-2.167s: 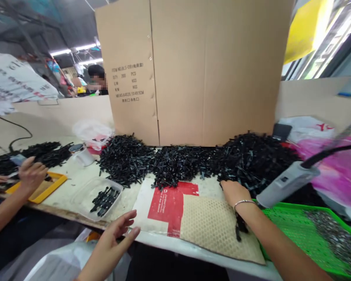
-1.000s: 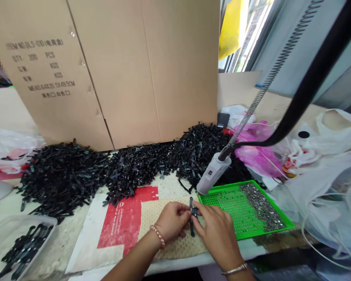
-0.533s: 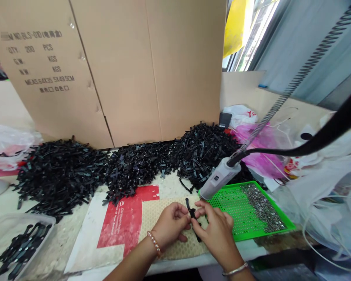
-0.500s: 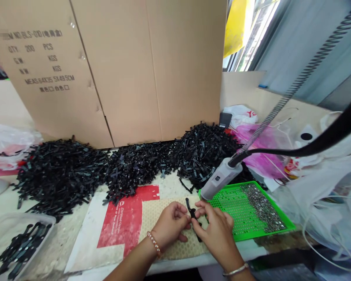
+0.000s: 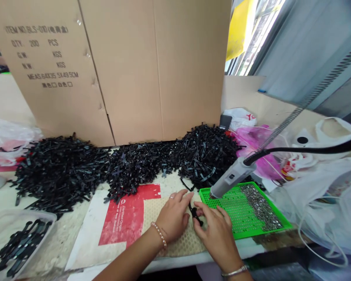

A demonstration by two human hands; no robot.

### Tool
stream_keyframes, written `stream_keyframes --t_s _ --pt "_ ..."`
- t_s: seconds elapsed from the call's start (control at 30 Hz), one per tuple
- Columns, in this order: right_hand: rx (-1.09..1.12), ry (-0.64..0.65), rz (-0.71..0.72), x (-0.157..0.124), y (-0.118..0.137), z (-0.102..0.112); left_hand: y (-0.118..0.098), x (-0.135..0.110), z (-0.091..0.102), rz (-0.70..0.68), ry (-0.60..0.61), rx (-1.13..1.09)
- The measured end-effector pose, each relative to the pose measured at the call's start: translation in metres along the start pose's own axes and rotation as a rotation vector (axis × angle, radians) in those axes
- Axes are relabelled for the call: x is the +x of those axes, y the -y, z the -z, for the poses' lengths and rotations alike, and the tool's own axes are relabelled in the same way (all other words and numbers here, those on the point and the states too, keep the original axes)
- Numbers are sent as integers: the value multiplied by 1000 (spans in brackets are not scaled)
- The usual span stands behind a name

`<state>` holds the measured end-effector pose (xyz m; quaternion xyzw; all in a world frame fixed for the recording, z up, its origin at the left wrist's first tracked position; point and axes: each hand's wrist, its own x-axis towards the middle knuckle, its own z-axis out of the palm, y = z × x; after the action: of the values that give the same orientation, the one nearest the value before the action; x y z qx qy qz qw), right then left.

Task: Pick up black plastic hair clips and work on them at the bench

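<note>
Both hands meet over the honeycomb-patterned mat [image 5: 155, 210], around a slim black plastic piece [image 5: 194, 212]. My right hand [image 5: 216, 230] pinches its middle between thumb and fingers. The fingers of my left hand [image 5: 175, 214] close on its upper end and partly cover it. Just beyond my right hand an electric screwdriver [image 5: 232, 177] hangs tilted, its tip over the left edge of a green perforated tray [image 5: 222, 203]. Small metal screws [image 5: 260, 207] are heaped on the tray's right side, and more sit in rows in its holes.
Large heaps of black plastic pieces [image 5: 64, 168] line the back, against a tall cardboard sheet [image 5: 128, 78]. At the left front, a clear plastic box [image 5: 46, 234] contains several black pieces. Plastic bags [image 5: 318, 187] crowd the right. A coiled spring [image 5: 316, 93] suspends the screwdriver.
My left hand has moved up to the piece's upper end, its fingers straighter. The screwdriver appears shifted right, away from my hands. The view has turned slightly.
</note>
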<state>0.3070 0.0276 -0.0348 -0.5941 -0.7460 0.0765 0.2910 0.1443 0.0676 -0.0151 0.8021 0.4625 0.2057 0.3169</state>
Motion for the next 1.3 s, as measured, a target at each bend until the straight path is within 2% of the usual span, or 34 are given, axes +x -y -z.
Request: stream_keyframes --t_s 0.07,0.23,0.4,0.53,0.67,0.9,1.0,1.07,1.13,1.23,1.3 --pt "37 11 -37 0 0 -1 3 3 1 -56 41 18" --pt "159 34 -101 1 -3 -3 7 4 6 27 47 3" --pt "283 101 -198 5 -8 4 11 1 9 -10 65 23" --pt "439 128 -312 4 -18 10 10 2 10 -31 91 93" --pt "620 92 -384 -5 -22 13 1 3 15 -41 151 240" --pt "917 131 -479 -9 -2 21 -2 -7 22 -2 199 242" --pt "977 176 -481 -9 7 18 -1 -18 22 8 90 265" --pt "936 144 -439 -9 12 15 -3 -30 20 -3 -42 154" --pt "897 103 -379 -9 18 13 -8 -43 18 26 -122 -130" --pt "921 174 -286 -7 29 16 -16 -60 14 220 -155 -738" --pt "965 277 -235 -5 37 20 -20 -66 14 372 -220 -1013"
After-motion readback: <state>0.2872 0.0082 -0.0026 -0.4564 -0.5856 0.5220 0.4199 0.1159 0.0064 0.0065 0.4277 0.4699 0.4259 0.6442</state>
